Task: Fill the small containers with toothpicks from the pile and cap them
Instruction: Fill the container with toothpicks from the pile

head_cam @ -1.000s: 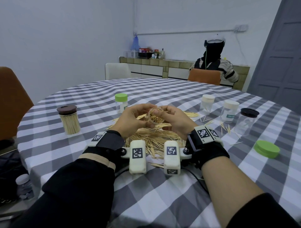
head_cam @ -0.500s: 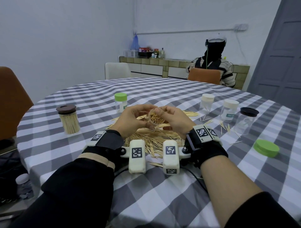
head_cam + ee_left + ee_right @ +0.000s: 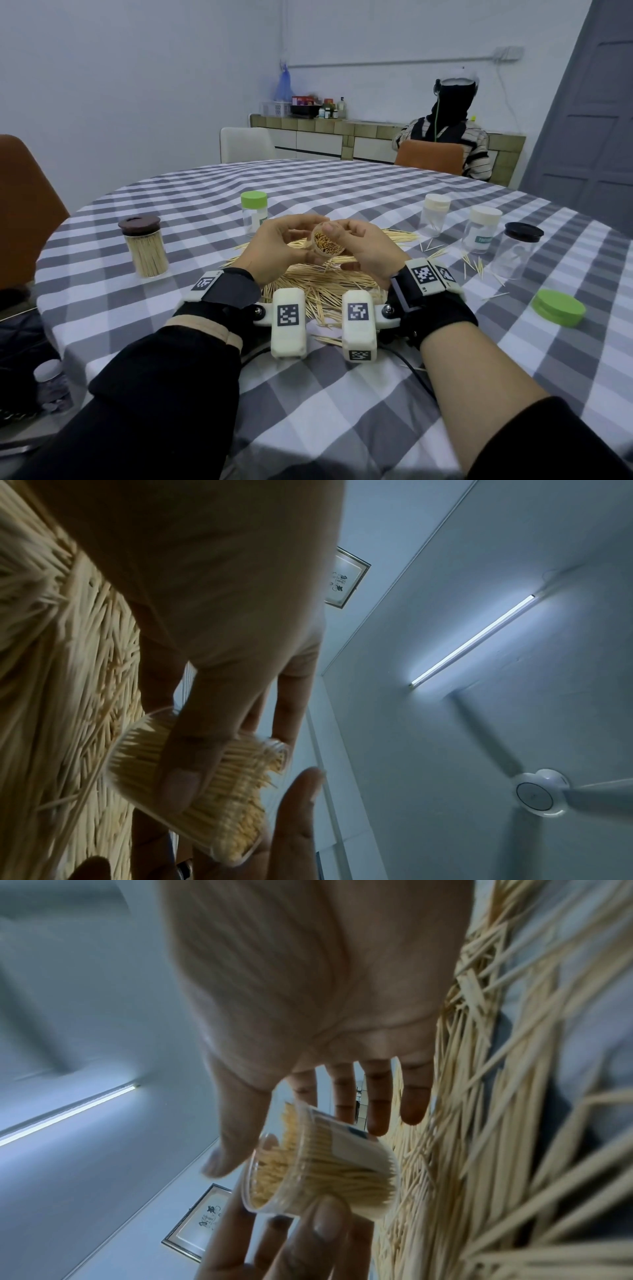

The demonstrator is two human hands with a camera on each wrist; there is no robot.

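We are tilting a nearly full jar [image 3: 326, 244] above the pile [image 3: 322, 291], left hand [image 3: 279, 251] gripping it, right hand [image 3: 364, 251] pinching its rim; next we are likely needing the green cap [image 3: 558, 311].

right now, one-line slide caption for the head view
Both hands, left hand and right hand, hold an uncapped toothpick-filled container above the toothpick pile.

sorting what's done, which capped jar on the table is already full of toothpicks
The brown-lidded jar on the left, packed with upright toothpicks. The green-capped jar, the two white-capped jars and the black-lidded jar look nearly empty.
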